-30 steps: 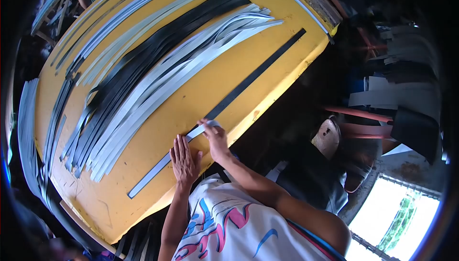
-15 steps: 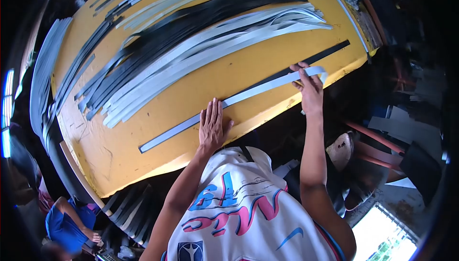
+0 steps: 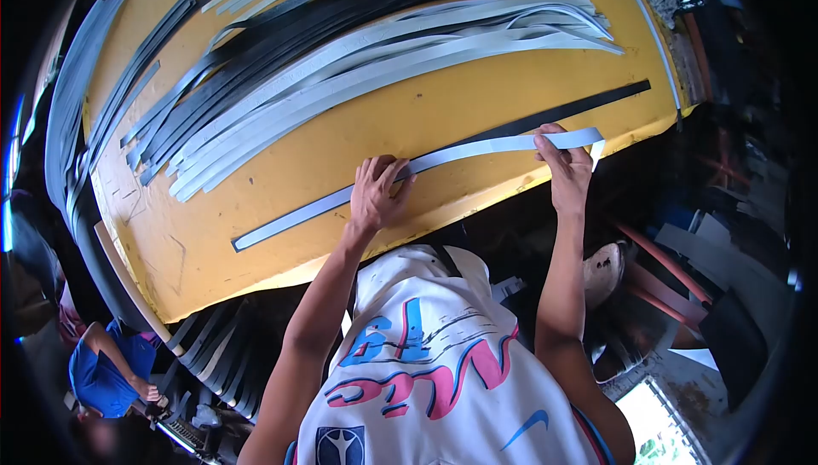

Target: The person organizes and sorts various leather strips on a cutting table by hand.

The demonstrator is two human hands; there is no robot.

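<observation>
A long white strip (image 3: 294, 219) lies along a black strip (image 3: 588, 107) on the yellow table, its left part on top with thin dark edges showing. My left hand (image 3: 380, 194) rests on the overlapped strips near their middle, fingers bent and closed at the white strip's edge. Farther right, my right hand (image 3: 566, 171) grips the white strip between thumb and fingers, holding that part raised off the table. The free end loops over and hangs down past my right hand. Beyond the hands, the black strip's right part lies bare.
Bundles of white strips (image 3: 281, 145) and black strips (image 3: 341, 26) cover the far part of the yellow table (image 3: 290, 273). More grey strips (image 3: 72, 115) hang over its left end. A person in blue (image 3: 115, 371) is at the lower left. Orange-red bars (image 3: 665, 265) stand at right.
My left hand has gone from lying flat with fingers stretched to bent fingers on the strip. My right hand still holds the white strip, its end now looping farther right. The view has shifted slightly.
</observation>
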